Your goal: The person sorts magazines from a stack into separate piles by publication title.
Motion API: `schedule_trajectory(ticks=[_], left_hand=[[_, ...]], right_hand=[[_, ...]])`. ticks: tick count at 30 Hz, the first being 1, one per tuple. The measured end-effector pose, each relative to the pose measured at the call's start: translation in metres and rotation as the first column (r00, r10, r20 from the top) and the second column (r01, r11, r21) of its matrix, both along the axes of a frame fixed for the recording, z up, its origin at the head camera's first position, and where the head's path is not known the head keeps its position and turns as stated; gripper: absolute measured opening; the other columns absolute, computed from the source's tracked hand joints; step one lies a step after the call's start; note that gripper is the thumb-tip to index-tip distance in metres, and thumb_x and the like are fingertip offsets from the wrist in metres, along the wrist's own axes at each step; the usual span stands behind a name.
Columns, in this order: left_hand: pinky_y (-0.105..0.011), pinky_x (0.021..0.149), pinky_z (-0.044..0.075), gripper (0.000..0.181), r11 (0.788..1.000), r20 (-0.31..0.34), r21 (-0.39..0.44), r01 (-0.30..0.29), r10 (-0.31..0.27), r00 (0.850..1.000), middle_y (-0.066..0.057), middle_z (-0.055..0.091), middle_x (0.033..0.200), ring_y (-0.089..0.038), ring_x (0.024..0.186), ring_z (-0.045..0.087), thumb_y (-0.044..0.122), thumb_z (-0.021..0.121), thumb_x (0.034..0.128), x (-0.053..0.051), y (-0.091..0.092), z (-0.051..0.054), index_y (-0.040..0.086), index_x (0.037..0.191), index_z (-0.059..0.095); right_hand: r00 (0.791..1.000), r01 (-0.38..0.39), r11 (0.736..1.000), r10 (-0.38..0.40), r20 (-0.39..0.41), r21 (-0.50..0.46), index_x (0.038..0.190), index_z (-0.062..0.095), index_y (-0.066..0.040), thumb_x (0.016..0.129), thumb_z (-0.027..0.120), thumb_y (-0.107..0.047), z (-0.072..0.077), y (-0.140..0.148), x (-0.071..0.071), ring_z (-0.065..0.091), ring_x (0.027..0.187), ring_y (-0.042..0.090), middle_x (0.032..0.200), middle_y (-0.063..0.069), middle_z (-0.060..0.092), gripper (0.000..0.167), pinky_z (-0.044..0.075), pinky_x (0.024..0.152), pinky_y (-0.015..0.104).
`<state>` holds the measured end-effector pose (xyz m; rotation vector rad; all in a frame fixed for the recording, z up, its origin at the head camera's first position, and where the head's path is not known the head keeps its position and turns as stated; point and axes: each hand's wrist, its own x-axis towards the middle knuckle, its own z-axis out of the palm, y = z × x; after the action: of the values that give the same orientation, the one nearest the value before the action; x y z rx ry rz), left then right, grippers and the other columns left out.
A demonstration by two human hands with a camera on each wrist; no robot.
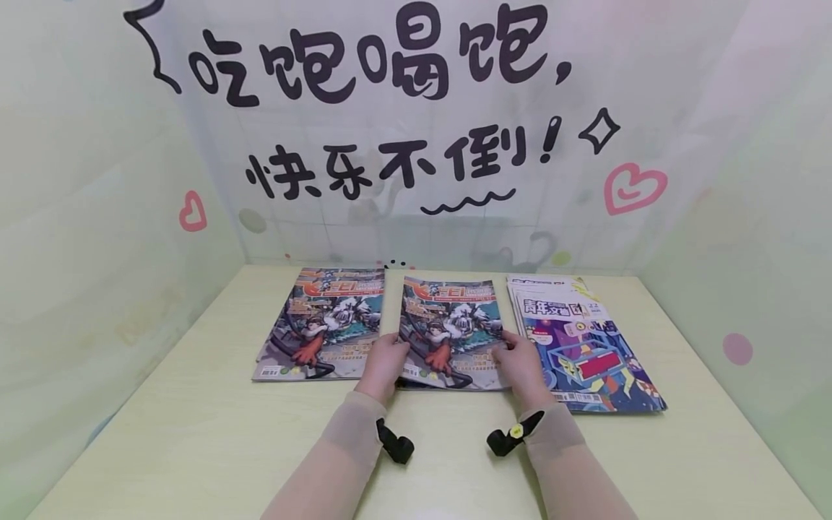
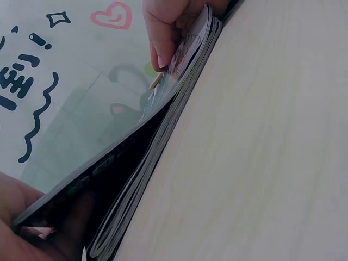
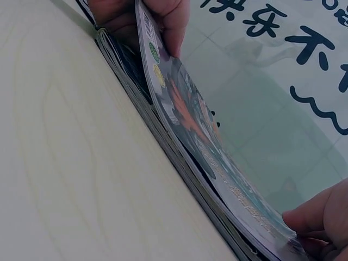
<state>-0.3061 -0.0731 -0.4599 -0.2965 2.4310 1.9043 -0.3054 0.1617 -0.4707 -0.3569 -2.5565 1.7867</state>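
In the head view a glossy illustrated magazine (image 1: 455, 328) lies at the middle of the table, between two other piles. My left hand (image 1: 385, 363) pinches its left edge, and my right hand (image 1: 523, 367) holds the opposite edge. Both wrist views show this magazine bent and partly raised off a stack of magazines (image 2: 138, 193). A dark gap separates it from the stack at the left hand's side in the left wrist view. Some of the left fingers are under the cover, in shadow. In the right wrist view the right thumb (image 3: 307, 215) presses on top of the cover.
To the left sits a pile of matching magazines (image 1: 331, 328), slightly fanned at the back. On the right is a pile of purple-blue magazines (image 1: 591, 354) with uneven edges. The pale wooden table (image 1: 448, 462) meets a printed fabric backdrop (image 1: 390, 238) behind the piles.
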Motion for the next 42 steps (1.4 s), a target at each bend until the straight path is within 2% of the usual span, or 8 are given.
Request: schedule_trajectory(ticks=[14, 16, 19, 22, 24, 29, 35, 42], left_hand=[[-0.050, 0.107, 0.035, 0.049, 0.997, 0.033, 0.051, 0.055, -0.056, 0.998, -0.021, 0.042, 0.143, -0.035, 0.128, 0.042, 0.013, 0.048, 0.0987, 0.005, -0.001, 0.002, -0.001, 0.144, 0.036], [-0.047, 0.103, 0.040, 0.048, 0.997, 0.028, 0.050, 0.054, -0.056, 0.998, -0.021, 0.043, 0.142, -0.032, 0.122, 0.048, 0.013, 0.048, 0.0987, 0.004, -0.001, 0.002, 0.001, 0.144, 0.037], [-0.041, 0.088, 0.046, 0.047, 0.997, 0.030, 0.070, 0.044, -0.046, 0.998, -0.019, 0.045, 0.140, -0.026, 0.101, 0.054, 0.012, 0.047, 0.0989, 0.004, -0.001, 0.002, 0.004, 0.144, 0.037], [-0.039, 0.083, 0.044, 0.048, 0.993, 0.035, 0.115, 0.037, -0.041, 0.999, -0.019, 0.043, 0.141, -0.024, 0.092, 0.051, 0.011, 0.047, 0.0992, 0.004, -0.002, 0.000, 0.004, 0.145, 0.036], [-0.040, 0.090, 0.043, 0.048, 0.988, 0.037, 0.149, 0.036, -0.041, 0.998, -0.019, 0.041, 0.143, -0.023, 0.100, 0.050, 0.010, 0.047, 0.0991, 0.003, -0.002, -0.002, 0.002, 0.145, 0.035], [-0.038, 0.091, 0.046, 0.047, 0.970, 0.079, 0.243, 0.019, -0.040, 0.996, -0.019, 0.047, 0.136, -0.022, 0.100, 0.055, 0.009, 0.045, 0.0995, 0.003, -0.003, -0.002, 0.001, 0.145, 0.035], [-0.030, 0.078, 0.052, 0.046, 0.947, 0.109, 0.320, 0.015, -0.053, 0.993, -0.018, 0.052, 0.130, -0.020, 0.093, 0.061, 0.009, 0.041, 0.1011, 0.003, -0.005, 0.000, 0.001, 0.146, 0.033], [-0.029, 0.072, 0.051, 0.046, 0.946, 0.122, 0.325, 0.012, -0.054, 0.991, -0.017, 0.052, 0.129, -0.019, 0.090, 0.060, 0.009, 0.042, 0.1009, 0.002, -0.005, -0.001, 0.002, 0.146, 0.034]], right_hand=[[1.000, -0.011, 0.999, 0.011, 0.008, -0.037, 0.143, 0.042, 0.000, 0.090, 0.059, -0.007, 0.001, -0.002, 0.003, 0.039, 0.130, 0.032, 0.147, 0.022, 0.039, 0.056, 0.039, 0.105, 0.046], [1.000, -0.007, 0.999, 0.007, 0.007, -0.043, 0.143, 0.042, 0.000, 0.090, 0.059, -0.006, 0.001, -0.002, 0.002, 0.039, 0.130, 0.032, 0.146, 0.022, 0.039, 0.056, 0.039, 0.105, 0.045], [1.000, 0.000, 0.999, 0.000, 0.000, -0.048, 0.142, 0.043, 0.001, 0.089, 0.059, -0.004, 0.002, -0.003, 0.002, 0.043, 0.125, 0.033, 0.145, 0.023, 0.040, 0.056, 0.041, 0.102, 0.045], [1.000, 0.012, 0.998, -0.012, 0.008, -0.060, 0.143, 0.043, 0.000, 0.089, 0.058, -0.002, 0.003, -0.003, 0.003, 0.044, 0.120, 0.031, 0.145, 0.022, 0.041, 0.056, 0.042, 0.099, 0.043], [1.000, 0.023, 0.996, -0.022, 0.015, -0.082, 0.144, 0.042, -0.002, 0.088, 0.057, 0.000, 0.005, -0.003, 0.004, 0.045, 0.118, 0.030, 0.145, 0.020, 0.041, 0.057, 0.042, 0.098, 0.043], [0.999, 0.051, 0.977, -0.050, 0.009, -0.206, 0.146, 0.037, 0.000, 0.087, 0.055, 0.004, 0.010, -0.001, 0.005, 0.046, 0.120, 0.031, 0.144, 0.020, 0.041, 0.061, 0.042, 0.101, 0.044], [0.993, 0.100, 0.946, -0.076, 0.090, -0.308, 0.150, 0.031, -0.006, 0.092, 0.056, -0.003, 0.016, 0.004, 0.003, 0.045, 0.124, 0.030, 0.143, 0.016, 0.043, 0.064, 0.040, 0.105, 0.043], [0.990, 0.079, 0.949, -0.039, 0.136, -0.305, 0.148, 0.036, -0.005, 0.094, 0.055, -0.008, 0.017, 0.005, 0.005, 0.052, 0.113, 0.028, 0.137, 0.019, 0.048, 0.057, 0.046, 0.095, 0.039]])
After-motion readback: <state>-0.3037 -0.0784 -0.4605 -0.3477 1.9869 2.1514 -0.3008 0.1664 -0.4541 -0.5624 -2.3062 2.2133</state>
